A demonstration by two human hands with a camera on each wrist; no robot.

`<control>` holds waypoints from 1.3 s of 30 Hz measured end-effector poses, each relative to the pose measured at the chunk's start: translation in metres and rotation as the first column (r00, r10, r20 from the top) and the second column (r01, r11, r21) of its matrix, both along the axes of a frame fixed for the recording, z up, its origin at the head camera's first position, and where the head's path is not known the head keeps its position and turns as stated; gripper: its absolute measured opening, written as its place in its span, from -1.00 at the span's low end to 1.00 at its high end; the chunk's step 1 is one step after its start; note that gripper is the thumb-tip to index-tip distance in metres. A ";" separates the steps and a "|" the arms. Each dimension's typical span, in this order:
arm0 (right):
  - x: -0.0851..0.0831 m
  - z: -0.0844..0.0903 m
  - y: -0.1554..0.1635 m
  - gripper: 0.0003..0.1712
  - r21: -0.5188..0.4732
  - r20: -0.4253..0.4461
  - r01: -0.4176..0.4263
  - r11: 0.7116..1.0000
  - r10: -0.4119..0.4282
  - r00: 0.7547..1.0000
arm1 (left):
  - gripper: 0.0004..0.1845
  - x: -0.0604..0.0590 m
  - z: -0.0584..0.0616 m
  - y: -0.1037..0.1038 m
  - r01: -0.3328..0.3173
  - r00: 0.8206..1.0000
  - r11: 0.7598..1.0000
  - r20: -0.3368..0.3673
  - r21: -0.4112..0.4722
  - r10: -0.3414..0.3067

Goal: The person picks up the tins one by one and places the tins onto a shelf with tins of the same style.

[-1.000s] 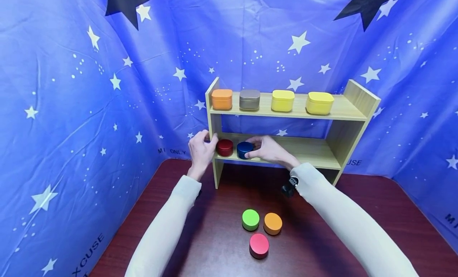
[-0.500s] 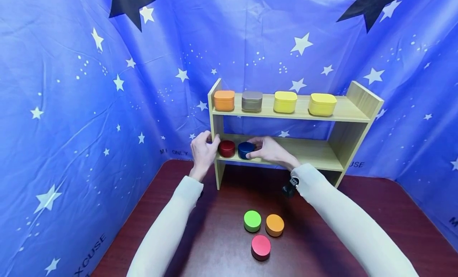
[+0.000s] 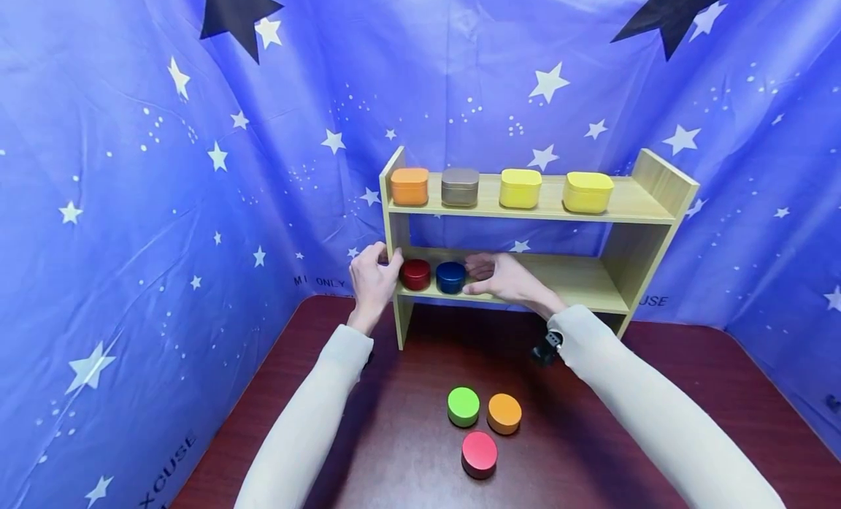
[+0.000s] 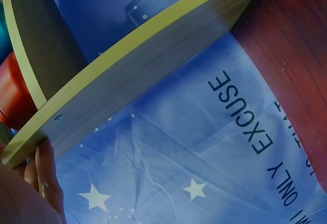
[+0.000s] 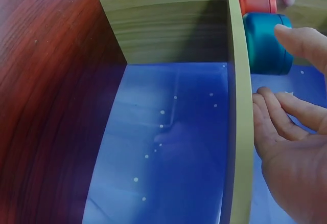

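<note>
My left hand (image 3: 373, 281) grips the left side panel of the wooden shelf (image 3: 578, 279), its thumb at the front edge and its fingers behind the outer face. On the lower board, a dark red round tin (image 3: 416, 274) sits just inside that panel. A blue round tin (image 3: 450, 277) stands upright to its right; it looks teal in the right wrist view. My right hand (image 3: 511, 280) is at the blue tin's right side, fingers spread and relaxed, with a gap between palm and tin.
On the upper board stand an orange box (image 3: 410, 187), a grey box (image 3: 460, 188) and two yellow boxes (image 3: 520, 189). Green (image 3: 463, 407), orange (image 3: 504, 414) and pinkish-red (image 3: 479, 454) round tins lie on the dark red table (image 3: 394, 436). A blue star-patterned cloth (image 3: 164, 275) hangs around.
The right hand has let go of the blue tin and drawn slightly to the right. The tin stays beside the dark red one. My left hand keeps its place on the side panel.
</note>
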State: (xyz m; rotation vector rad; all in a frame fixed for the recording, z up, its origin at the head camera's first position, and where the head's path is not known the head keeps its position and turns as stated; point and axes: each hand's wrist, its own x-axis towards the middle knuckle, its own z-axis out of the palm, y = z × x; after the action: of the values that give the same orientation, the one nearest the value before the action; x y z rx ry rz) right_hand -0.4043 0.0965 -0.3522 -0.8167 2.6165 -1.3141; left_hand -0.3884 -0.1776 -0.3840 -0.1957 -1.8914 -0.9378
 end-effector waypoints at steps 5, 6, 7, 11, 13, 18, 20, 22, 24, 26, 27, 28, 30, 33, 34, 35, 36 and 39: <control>0.003 -0.005 0.007 -0.25 -0.032 -0.014 -0.016 0.999 0.015 1.000 | -0.66 0.001 -0.001 -0.001 -0.004 1.000 1.000 0.009 -0.004 0.004; 0.003 -0.005 0.008 -0.26 -0.037 -0.016 -0.019 0.999 0.019 1.000 | -0.65 0.001 -0.001 -0.001 -0.005 1.000 1.000 0.009 -0.004 0.005; 0.004 -0.004 0.009 -0.26 -0.041 -0.020 -0.023 0.999 0.022 1.000 | -0.65 0.001 -0.001 0.000 -0.008 1.000 1.000 0.010 -0.004 0.008; 0.010 0.000 0.015 -0.29 -0.045 -0.029 -0.029 0.999 0.027 0.999 | -0.64 -0.002 0.001 0.001 -0.013 1.000 1.000 0.001 0.000 0.013; 0.013 0.001 0.017 -0.30 -0.045 -0.033 -0.032 0.998 0.031 0.999 | -0.64 -0.004 0.002 0.002 -0.014 1.000 1.000 -0.005 0.003 0.014; 0.022 -0.001 0.020 -0.27 -0.065 -0.020 -0.041 0.997 0.039 0.999 | -0.67 -0.004 0.003 0.001 -0.014 1.000 1.000 -0.002 0.006 0.014; 0.026 -0.003 0.021 -0.26 -0.078 -0.017 -0.046 0.996 0.045 0.999 | -0.67 -0.004 0.001 0.001 -0.013 1.000 1.000 0.003 0.005 0.013; 0.029 -0.006 0.021 -0.26 -0.092 -0.014 -0.050 0.994 0.049 0.999 | -0.67 -0.004 0.000 0.000 -0.013 1.000 1.000 0.007 0.005 0.013; 0.031 -0.008 0.022 -0.26 -0.108 -0.009 -0.053 0.993 0.052 0.999 | -0.67 -0.004 -0.002 0.000 -0.014 1.000 1.000 0.011 0.003 0.014; 0.035 -0.009 0.023 -0.27 -0.121 -0.006 -0.055 0.991 0.055 0.998 | -0.67 -0.004 -0.001 0.000 -0.013 1.000 1.000 0.008 0.003 0.013; 0.036 -0.010 0.024 -0.27 -0.127 0.002 -0.053 0.990 0.053 0.999 | -0.67 -0.004 -0.001 0.000 -0.012 1.000 1.000 0.008 0.002 0.012; 0.038 -0.010 0.024 -0.27 -0.133 0.007 -0.052 0.990 0.053 0.999 | -0.67 -0.004 -0.001 0.000 -0.010 1.000 1.000 0.005 0.001 0.010; 0.041 -0.011 0.027 -0.27 -0.139 0.013 -0.052 0.989 0.054 0.998 | -0.67 -0.003 0.000 0.000 -0.007 1.000 1.000 0.003 0.001 0.007; 0.045 -0.014 0.030 -0.27 -0.143 0.022 -0.054 0.988 0.057 0.998 | -0.67 -0.003 0.001 0.000 -0.004 1.000 1.000 0.003 0.004 0.004; 0.047 -0.015 0.031 -0.27 -0.143 0.022 -0.057 0.988 0.060 0.998 | -0.67 -0.002 0.001 0.000 -0.005 1.000 1.000 0.005 0.006 0.005; 0.049 -0.016 0.032 -0.28 -0.143 0.019 -0.060 0.988 0.063 0.998 | -0.67 -0.002 0.002 0.000 -0.006 1.000 1.000 0.007 0.006 0.006; 0.051 -0.017 0.033 -0.28 -0.141 0.020 -0.059 0.988 0.063 0.998 | -0.67 -0.002 0.001 0.000 -0.008 1.000 1.000 0.008 0.007 0.008; 0.056 -0.020 0.035 -0.28 -0.139 0.024 -0.063 0.988 0.067 0.997 | -0.67 -0.002 0.001 0.001 -0.012 1.000 1.000 0.009 0.006 0.012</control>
State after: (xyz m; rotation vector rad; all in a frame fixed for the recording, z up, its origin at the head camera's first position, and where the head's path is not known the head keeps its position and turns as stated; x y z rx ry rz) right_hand -0.3482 0.1320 -0.3725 -0.8871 2.4775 -1.4907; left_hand -0.3904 -0.1771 -0.3827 -0.1763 -1.8960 -0.9382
